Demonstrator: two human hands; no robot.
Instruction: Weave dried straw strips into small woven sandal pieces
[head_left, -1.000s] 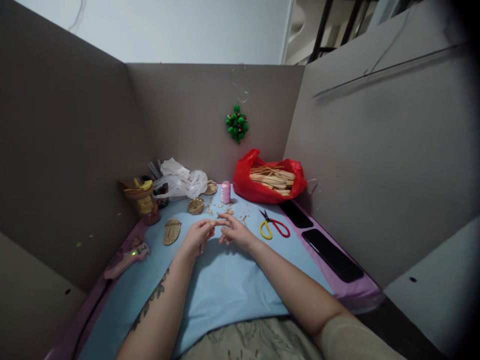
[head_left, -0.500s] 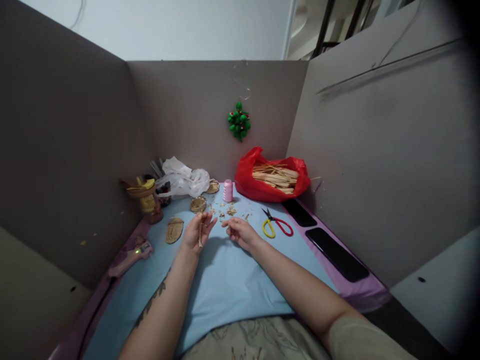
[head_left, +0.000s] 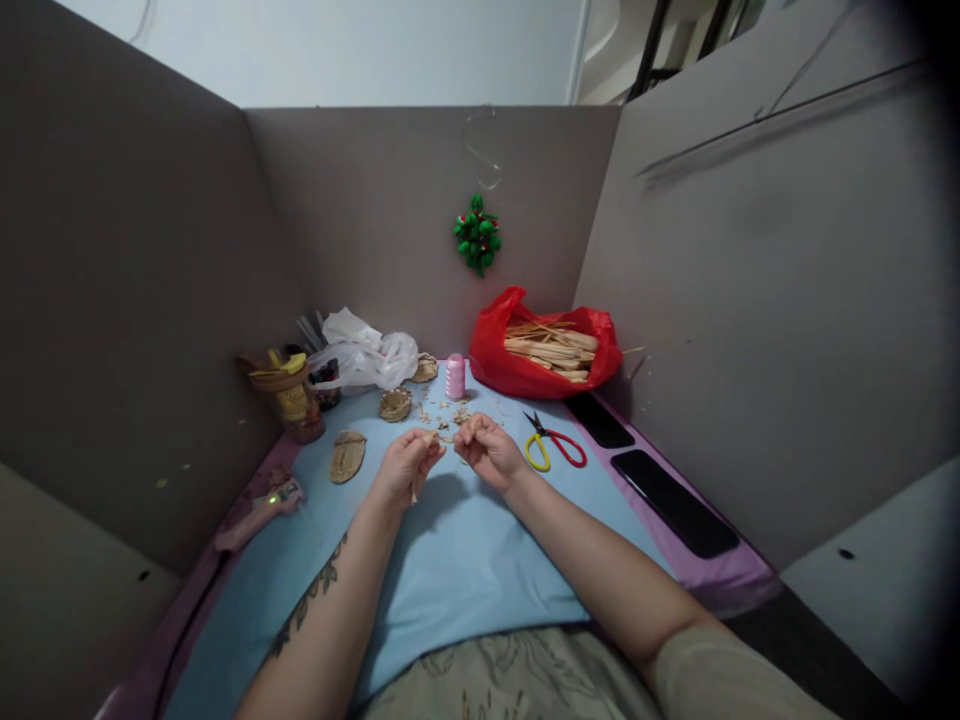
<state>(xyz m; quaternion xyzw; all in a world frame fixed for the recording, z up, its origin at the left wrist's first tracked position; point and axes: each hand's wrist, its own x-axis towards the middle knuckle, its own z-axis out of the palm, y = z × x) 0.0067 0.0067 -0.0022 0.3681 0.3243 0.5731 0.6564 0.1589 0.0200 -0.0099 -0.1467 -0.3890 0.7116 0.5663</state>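
My left hand (head_left: 409, 462) is closed around a thin, pale dried-straw strip (head_left: 414, 494), whose lower end pokes out under the fingers. A short length of it bridges the small gap to my right hand (head_left: 487, 450), which is closed with its fingertips pinching the other end. Both hands are raised over the blue cloth (head_left: 480, 560). Left of them lies an oval woven straw piece (head_left: 348, 457). A small round woven straw piece (head_left: 395, 405) sits behind it, and straw scraps (head_left: 459, 416) are scattered beyond the hands.
Scissors (head_left: 551, 445) lie open at the right, near two dark phones (head_left: 675, 503). A red bag (head_left: 499, 350) of dried strips stands behind, beside a pink thread spool (head_left: 455, 377). At the left are a glue gun (head_left: 262, 513), a tool cup (head_left: 292, 395) and a white plastic bag (head_left: 367, 355).
My left fingers, loosely spread before, have closed on the strip. My right hand has risen slightly and its fingers have curled in to pinch the strip's other end.
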